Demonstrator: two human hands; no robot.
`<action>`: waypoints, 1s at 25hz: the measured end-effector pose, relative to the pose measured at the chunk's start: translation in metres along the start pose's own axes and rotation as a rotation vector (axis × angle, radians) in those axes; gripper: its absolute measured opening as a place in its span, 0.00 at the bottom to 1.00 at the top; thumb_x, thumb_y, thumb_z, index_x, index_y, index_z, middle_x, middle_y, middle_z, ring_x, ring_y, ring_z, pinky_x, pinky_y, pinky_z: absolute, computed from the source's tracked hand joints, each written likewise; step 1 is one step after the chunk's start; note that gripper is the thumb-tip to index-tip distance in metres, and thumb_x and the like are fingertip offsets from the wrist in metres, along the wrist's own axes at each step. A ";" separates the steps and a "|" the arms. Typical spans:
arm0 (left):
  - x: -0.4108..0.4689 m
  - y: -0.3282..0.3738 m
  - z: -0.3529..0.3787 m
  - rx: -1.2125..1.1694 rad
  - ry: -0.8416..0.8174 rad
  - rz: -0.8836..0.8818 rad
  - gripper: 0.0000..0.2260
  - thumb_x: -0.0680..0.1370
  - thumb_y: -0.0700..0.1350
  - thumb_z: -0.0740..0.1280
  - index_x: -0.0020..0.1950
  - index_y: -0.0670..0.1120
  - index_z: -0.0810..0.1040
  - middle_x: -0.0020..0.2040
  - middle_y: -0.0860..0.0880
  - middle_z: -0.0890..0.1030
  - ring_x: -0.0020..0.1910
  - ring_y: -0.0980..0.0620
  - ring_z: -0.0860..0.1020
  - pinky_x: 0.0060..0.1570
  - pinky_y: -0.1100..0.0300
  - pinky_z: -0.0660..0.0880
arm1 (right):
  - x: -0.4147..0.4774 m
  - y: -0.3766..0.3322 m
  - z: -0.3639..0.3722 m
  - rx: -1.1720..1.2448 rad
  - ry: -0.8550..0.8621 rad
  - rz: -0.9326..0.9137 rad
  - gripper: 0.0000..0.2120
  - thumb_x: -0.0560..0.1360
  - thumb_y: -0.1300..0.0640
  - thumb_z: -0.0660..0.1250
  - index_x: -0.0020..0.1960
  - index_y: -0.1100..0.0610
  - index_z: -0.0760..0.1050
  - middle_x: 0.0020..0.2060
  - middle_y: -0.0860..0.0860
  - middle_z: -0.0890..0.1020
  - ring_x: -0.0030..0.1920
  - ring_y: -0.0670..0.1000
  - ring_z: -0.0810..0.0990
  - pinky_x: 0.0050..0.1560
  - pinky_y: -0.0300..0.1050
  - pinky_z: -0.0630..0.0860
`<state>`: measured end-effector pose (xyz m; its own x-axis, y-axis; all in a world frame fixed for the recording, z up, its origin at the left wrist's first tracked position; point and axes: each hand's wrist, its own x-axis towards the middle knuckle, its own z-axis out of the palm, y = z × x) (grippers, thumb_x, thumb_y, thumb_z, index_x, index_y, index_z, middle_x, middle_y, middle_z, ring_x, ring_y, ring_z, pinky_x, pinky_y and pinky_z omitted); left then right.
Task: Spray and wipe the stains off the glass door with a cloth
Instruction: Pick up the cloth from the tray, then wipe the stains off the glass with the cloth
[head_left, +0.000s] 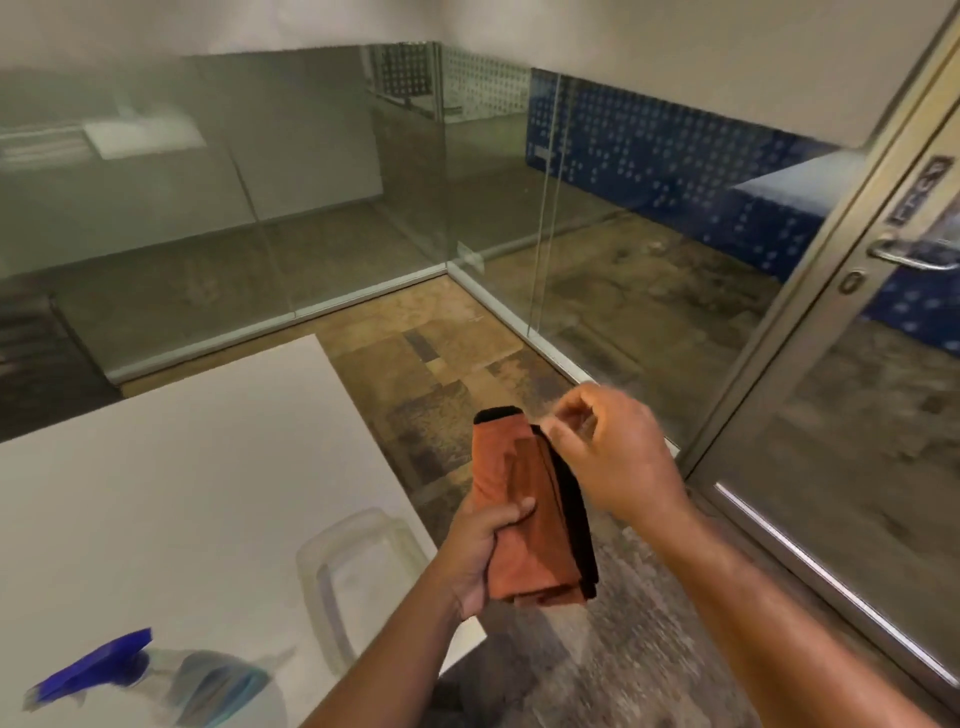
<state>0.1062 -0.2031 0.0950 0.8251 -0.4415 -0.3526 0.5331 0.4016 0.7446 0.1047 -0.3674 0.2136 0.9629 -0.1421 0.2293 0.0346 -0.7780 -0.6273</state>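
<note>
Nearest us, a blurred spray bottle (156, 675) with a blue trigger head lies at the near left on the smooth white table (182, 493), beside a clear plastic container (358, 566). We see the left hand (483, 551) with its fingers clamped around a folded orange cloth (524, 514) of soft nap, edged in black. Just right of it, the right hand (613, 457) pinches the cloth's upper corner with curled fingers. At far right stands the metal-framed glass door (852, 415) with a lever handle (909, 254).
</note>
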 end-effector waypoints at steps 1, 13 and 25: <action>0.008 -0.007 0.015 -0.003 0.011 0.002 0.20 0.72 0.36 0.75 0.64 0.43 0.86 0.63 0.33 0.86 0.56 0.37 0.88 0.56 0.43 0.86 | -0.004 0.015 -0.002 -0.075 -0.102 0.094 0.10 0.79 0.43 0.72 0.52 0.48 0.79 0.44 0.43 0.82 0.44 0.46 0.81 0.48 0.53 0.82; 0.115 -0.069 0.193 -0.163 0.019 0.000 0.22 0.80 0.50 0.64 0.70 0.40 0.84 0.64 0.38 0.87 0.59 0.40 0.88 0.54 0.46 0.86 | 0.023 0.179 -0.111 0.034 -0.019 0.297 0.08 0.80 0.47 0.70 0.47 0.50 0.78 0.38 0.44 0.81 0.45 0.51 0.81 0.44 0.50 0.77; 0.206 -0.090 0.362 -0.145 -0.340 -0.113 0.38 0.84 0.72 0.50 0.83 0.47 0.71 0.80 0.40 0.74 0.81 0.40 0.72 0.82 0.41 0.62 | 0.045 0.299 -0.193 -0.278 0.150 0.242 0.34 0.82 0.36 0.56 0.84 0.43 0.53 0.86 0.49 0.54 0.84 0.54 0.56 0.73 0.61 0.71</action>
<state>0.1605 -0.6214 0.1603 0.6632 -0.7207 -0.2018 0.6582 0.4333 0.6157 0.1067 -0.7243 0.1800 0.8840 -0.4131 0.2189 -0.2818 -0.8444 -0.4555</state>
